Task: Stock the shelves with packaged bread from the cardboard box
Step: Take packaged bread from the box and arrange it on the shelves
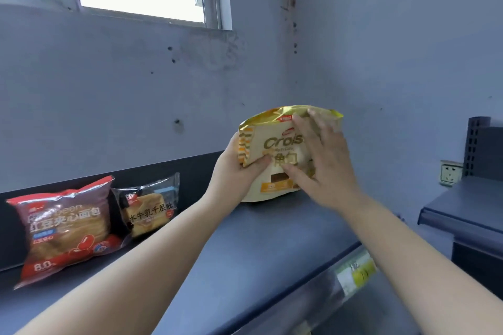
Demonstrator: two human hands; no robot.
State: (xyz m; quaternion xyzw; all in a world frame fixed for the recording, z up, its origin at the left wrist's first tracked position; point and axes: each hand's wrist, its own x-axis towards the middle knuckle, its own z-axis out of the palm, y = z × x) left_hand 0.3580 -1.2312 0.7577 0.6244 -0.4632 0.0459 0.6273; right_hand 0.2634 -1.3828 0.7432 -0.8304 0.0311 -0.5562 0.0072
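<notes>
At the shelf's point(272, 247) back right end, croissant pack point(275, 144) stands upright; left hand point(235, 171) grips its left edge, right hand point(324, 160) lies flat on its front. Red-bean pack point(65, 228) and toast pack point(149, 204) already placed near the left end; cardboard box out of view, remaining stock unknown

Bare forearms — no sleeves, left hand point(236, 171), right hand point(324, 163)

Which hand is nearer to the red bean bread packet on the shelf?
Left. The left hand grips the gold croissant bag's left edge, on the side toward the red bean bread packet. The right hand lies on the bag's front, farther right.
</notes>
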